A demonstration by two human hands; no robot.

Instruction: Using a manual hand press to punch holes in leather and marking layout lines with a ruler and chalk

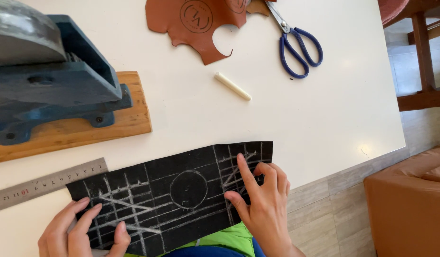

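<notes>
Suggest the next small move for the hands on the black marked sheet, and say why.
Probably the right hand should reach for the blue-handled scissors. The black sheet already carries chalk lines and a circle, both hands only press it flat, left hand at its corner, and no tool is held.

We saw a matt black leather strip (pixel 177 190) chalked white, a brushed steel ruler (pixel 44 183), a rough wooden board (pixel 129 119), and a smooth white tabletop (pixel 324 109).
</notes>
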